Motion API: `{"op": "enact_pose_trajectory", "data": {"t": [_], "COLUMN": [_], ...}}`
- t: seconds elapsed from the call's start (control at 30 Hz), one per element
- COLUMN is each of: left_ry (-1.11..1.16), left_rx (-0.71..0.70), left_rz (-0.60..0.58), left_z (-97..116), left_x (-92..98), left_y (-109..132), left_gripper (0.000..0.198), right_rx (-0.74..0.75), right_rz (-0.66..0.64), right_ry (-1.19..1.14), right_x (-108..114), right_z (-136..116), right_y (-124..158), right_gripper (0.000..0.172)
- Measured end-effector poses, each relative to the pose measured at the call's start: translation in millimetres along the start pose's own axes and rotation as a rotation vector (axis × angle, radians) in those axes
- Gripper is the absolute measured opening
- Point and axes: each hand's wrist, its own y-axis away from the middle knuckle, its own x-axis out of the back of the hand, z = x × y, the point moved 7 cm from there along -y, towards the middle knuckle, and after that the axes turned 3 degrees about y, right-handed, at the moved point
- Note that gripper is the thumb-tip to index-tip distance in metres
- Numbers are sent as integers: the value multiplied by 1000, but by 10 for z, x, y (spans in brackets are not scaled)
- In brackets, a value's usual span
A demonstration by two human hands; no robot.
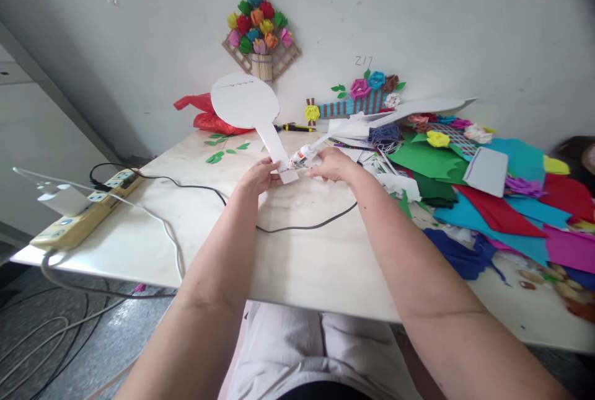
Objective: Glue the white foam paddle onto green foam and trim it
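My left hand (pixel 261 177) grips the lower end of a white cardboard fan shape (pixel 245 102), a round head on a straight handle, leaning up and away to the left. My right hand (pixel 333 164) is closed around a white hot glue gun (pixel 305 152) with a small orange part. Its tip is close to the cardboard handle's end; I cannot tell whether they touch. A long white stick (pixel 332 132) extends from the gun toward the back right. The gun's black cord (pixel 307 227) loops across the table (pixel 297 266).
A power strip (pixel 88 208) with a white charger (pixel 64 200) lies at the left edge. Coloured felt sheets (pixel 493 208), paper scraps and purple yarn (pixel 385 134) crowd the right side. Green leaf cutouts (pixel 215 157) and a red plastic bag (pixel 218 122) lie at the back left.
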Motion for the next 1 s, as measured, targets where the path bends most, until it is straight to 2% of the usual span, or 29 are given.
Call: {"op": "enact_pose_trajectory", "data": {"t": [0.43,1.0], "left_ry": [-54,-22], "left_rx": [8,14], "left_rz": [-21,-6], "left_z": [3,-1], "left_x": [-9,-8], "left_y": [1,-3], "left_gripper": [33,34], "right_rx": [7,-5], "right_rz": [-5,-17], "right_ry": [20,26], "right_x": [-25,-30], "right_z": [22,31], "right_y": [-32,-27], "right_gripper": [29,28]}}
